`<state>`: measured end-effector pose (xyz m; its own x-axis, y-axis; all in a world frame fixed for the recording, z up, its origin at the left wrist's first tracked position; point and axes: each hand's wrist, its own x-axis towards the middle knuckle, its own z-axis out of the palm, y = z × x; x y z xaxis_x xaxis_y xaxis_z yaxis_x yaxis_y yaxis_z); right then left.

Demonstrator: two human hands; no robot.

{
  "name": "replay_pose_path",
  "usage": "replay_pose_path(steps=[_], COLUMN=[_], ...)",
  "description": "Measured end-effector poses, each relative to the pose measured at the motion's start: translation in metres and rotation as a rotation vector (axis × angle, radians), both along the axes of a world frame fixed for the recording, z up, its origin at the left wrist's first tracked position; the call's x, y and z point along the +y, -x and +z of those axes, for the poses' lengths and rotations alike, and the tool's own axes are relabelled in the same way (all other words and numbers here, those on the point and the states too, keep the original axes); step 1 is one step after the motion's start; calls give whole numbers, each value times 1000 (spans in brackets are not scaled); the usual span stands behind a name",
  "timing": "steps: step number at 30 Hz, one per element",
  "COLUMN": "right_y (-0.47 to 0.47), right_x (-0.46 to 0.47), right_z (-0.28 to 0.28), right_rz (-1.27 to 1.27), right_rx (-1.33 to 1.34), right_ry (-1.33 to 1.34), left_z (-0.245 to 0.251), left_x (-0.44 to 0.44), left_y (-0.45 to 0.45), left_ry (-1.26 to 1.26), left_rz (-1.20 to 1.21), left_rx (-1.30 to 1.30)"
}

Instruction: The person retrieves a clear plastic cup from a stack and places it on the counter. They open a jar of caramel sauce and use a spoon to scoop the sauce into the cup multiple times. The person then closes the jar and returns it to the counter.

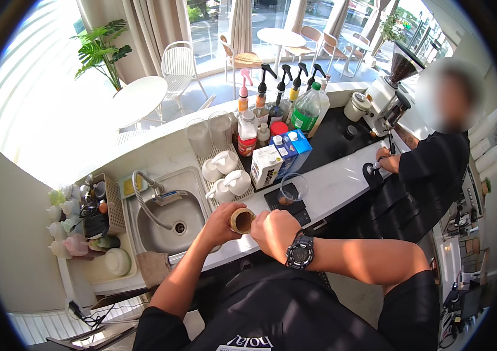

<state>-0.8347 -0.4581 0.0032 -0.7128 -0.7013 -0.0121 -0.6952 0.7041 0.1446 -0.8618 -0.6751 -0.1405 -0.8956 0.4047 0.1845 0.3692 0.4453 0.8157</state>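
Observation:
My left hand (221,223) is wrapped around a small open jar (243,220), tilted so that its mouth faces me, with brown inside. Close against the jar's rim is my right hand (275,232), its fingers curled; whatever they may hold is hidden. A black watch (300,252) is on that wrist. Just beyond my hands, a clear plastic cup (294,186) with something brown at its bottom stands on a black digital scale (302,218).
A steel sink (147,234) with a hose faucet (141,199) lies left. White cups (236,182), cartons (267,166) and pump bottles (277,103) stand behind the scale. At right, a co-worker's hand (386,158) works on the counter (336,188) near a coffee grinder (384,105).

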Motion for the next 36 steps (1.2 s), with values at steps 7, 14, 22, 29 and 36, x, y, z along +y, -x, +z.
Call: replay_pose_path(steps=[7, 14, 22, 29, 36], right_y=[45, 71, 74, 81, 62], right_x=[-7, -3, 18, 47, 52], right_z=[67, 98, 90, 74, 66], right_rz=[-41, -44, -243, -336, -449], right_rx=[-257, -330, -519, -718, -866], right_ry=[32, -119, -28, 208, 592], left_z=[15, 39, 30, 21, 20], left_x=[10, 27, 40, 54, 65], left_y=[23, 42, 40, 47, 52], left_ry=[24, -79, -63, -139, -178], left_rz=[100, 189, 304, 441, 680], left_rx=[197, 464, 579, 690, 751])
